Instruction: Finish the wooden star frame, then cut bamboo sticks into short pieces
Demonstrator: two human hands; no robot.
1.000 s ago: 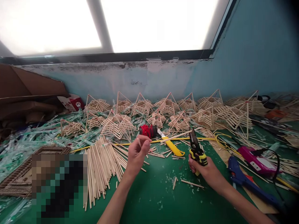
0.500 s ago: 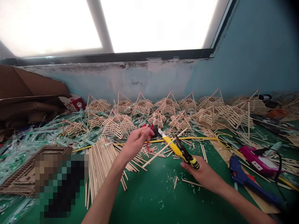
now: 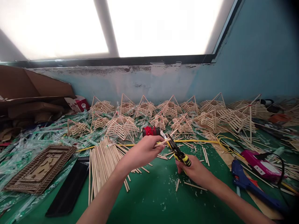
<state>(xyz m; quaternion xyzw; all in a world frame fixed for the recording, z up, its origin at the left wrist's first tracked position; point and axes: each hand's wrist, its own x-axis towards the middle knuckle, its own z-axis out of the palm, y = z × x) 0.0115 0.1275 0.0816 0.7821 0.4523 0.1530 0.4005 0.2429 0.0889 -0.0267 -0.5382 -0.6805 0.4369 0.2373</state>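
My left hand (image 3: 146, 149) pinches a thin wooden stick (image 3: 162, 142), whose right end meets the jaws of the black and yellow pliers (image 3: 178, 152). Those pliers are gripped in my right hand (image 3: 189, 168). A yellow-handled cutter, mostly hidden behind the pliers, shows its blade (image 3: 163, 135) beside the stick. Just behind my left hand stands a spool of red thread (image 3: 150, 131). Many loose sticks (image 3: 105, 161) lie fanned out to the left of my hands.
Star-shaped stick frames (image 3: 122, 124) line the wall side. A blue glue gun (image 3: 247, 185) and a pink power strip (image 3: 261, 165) lie right. At left are a black tray-like object (image 3: 70, 186) and a cardboard frame (image 3: 42, 169). A yellow cable (image 3: 201, 141) crosses behind.
My left hand has left the red thread and now holds the stick. The pliers and my right hand have moved slightly left, bringing the jaws to the stick.
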